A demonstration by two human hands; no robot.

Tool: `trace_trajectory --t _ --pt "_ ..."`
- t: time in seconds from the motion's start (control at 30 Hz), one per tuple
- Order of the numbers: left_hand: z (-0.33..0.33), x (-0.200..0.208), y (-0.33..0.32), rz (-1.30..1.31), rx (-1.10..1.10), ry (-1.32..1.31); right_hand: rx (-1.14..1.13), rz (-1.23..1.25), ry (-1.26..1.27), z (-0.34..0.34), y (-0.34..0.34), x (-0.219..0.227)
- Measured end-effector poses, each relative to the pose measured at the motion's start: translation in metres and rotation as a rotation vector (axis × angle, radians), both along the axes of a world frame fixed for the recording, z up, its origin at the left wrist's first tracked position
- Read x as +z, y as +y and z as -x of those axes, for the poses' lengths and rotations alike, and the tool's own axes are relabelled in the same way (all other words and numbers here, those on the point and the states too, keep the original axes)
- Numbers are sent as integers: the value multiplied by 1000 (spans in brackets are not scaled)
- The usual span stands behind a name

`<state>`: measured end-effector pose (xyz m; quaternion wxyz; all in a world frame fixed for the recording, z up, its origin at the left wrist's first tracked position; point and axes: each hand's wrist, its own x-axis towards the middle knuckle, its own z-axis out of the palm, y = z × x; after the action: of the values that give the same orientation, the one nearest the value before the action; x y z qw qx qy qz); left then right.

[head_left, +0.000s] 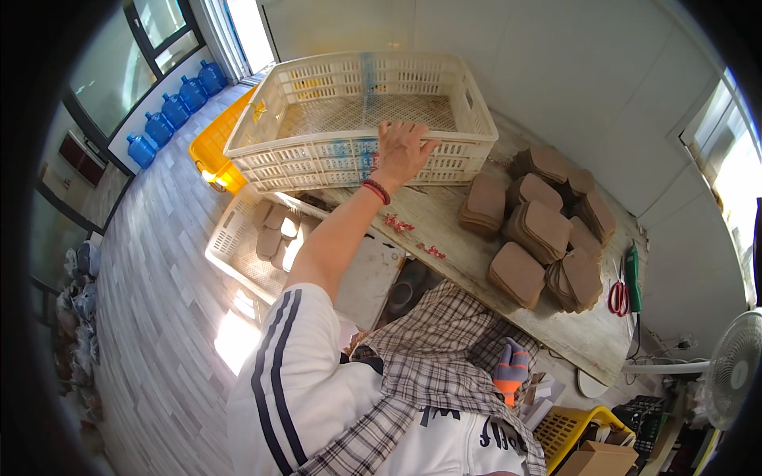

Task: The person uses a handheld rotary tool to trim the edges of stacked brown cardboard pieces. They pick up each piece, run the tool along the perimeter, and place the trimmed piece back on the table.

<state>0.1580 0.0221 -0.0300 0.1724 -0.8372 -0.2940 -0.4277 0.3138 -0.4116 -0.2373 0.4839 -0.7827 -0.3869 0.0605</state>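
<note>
My left hand (403, 151), bare with a red beaded bracelet at the wrist, grips the near rim of a large white plastic crate (302, 151). Its fingers hook over the top edge. The crate has slatted walls with blue marks, and its mesh floor shows nothing lying on it. Held low beside my plaid apron (429, 333), my right hand (510, 371) wears a grey and orange glove. Its fingers look stretched out, with nothing visible in them. Several stacks of brown rounded-corner pieces (538, 230) sit on the worn table (444, 214), right of the crate.
Below the table's left end, a second white crate (230, 246) contains brown stacks. A yellow crate (208, 155) stands behind it. Red-handled scissors (618, 297) and a green tool (633, 278) lie at the table's right end, near a fan (734, 369). Red scraps (398, 223) dot the tabletop.
</note>
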Motion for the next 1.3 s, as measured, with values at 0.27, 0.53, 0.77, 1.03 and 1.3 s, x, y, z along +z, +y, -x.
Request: trace_trajectory --t 0.27,0.53,0.77,1.03,1.3 --pt "20 5 23 -11 0 -72 7 -20 -8 1 2 8" --pt "69 21 42 97 159 -47 4 -31 25 0 3 4" --pt "113 29 38 203 38 -60 22 -12 38 0 5 7" --pt "147 37 39 308 -77 18 20 9 -19 0 6 12" --pt "158 43 61 346 -81 61 16 -43 -29 0 7 7"
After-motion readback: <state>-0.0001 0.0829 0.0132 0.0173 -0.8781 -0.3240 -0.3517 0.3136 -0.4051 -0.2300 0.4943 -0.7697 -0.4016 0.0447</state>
